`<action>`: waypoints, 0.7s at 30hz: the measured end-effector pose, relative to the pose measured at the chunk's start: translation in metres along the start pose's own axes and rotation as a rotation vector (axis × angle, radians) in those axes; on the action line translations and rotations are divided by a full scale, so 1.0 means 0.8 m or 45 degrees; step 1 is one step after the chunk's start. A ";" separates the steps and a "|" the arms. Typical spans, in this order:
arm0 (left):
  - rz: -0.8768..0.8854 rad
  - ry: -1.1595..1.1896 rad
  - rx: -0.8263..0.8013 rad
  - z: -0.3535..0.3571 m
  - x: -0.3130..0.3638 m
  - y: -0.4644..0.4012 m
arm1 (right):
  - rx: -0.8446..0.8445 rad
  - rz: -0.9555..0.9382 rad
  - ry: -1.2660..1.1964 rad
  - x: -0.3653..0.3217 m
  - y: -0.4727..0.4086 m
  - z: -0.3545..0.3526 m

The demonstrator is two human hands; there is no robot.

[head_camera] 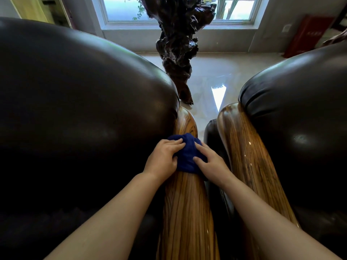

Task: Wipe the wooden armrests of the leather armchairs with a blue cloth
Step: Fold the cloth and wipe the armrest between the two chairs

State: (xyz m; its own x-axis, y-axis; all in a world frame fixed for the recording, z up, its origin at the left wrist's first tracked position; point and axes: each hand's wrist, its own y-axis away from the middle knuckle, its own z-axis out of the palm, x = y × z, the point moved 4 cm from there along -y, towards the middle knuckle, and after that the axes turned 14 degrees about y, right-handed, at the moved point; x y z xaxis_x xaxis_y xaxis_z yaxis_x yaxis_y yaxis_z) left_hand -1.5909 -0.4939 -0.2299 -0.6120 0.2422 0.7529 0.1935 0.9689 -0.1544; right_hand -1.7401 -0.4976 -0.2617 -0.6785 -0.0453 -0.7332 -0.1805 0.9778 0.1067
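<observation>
A bunched dark blue cloth (187, 153) lies on the glossy striped wooden armrest (185, 207) of the left black leather armchair (78, 109). My left hand (163, 158) presses on the cloth's left side and my right hand (210, 164) presses on its right side, fingers spread over it. A second wooden armrest (249, 162) runs alongside to the right, belonging to the right black leather armchair (300, 117). A narrow gap separates the two armrests.
A dark gnarled wooden sculpture (178, 47) stands on the shiny pale floor (210, 76) beyond the armrests, under a window (180, 8). A red panel (306, 34) leans against the wall at the far right.
</observation>
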 end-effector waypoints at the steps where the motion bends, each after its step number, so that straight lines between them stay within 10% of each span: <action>1: 0.007 -0.013 0.001 0.001 0.001 0.007 | -0.004 0.004 0.012 0.001 0.005 0.000; 21: -0.389 0.155 -0.070 -0.060 0.140 0.112 | -0.033 0.038 0.318 -0.074 0.137 -0.115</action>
State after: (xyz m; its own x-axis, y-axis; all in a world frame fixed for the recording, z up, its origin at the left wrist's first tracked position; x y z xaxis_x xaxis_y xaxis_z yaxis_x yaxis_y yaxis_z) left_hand -1.6052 -0.3823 -0.1290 -0.5525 -0.0703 0.8305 0.0582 0.9908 0.1225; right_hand -1.7849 -0.4067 -0.1447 -0.8380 -0.0689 -0.5412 -0.1739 0.9740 0.1452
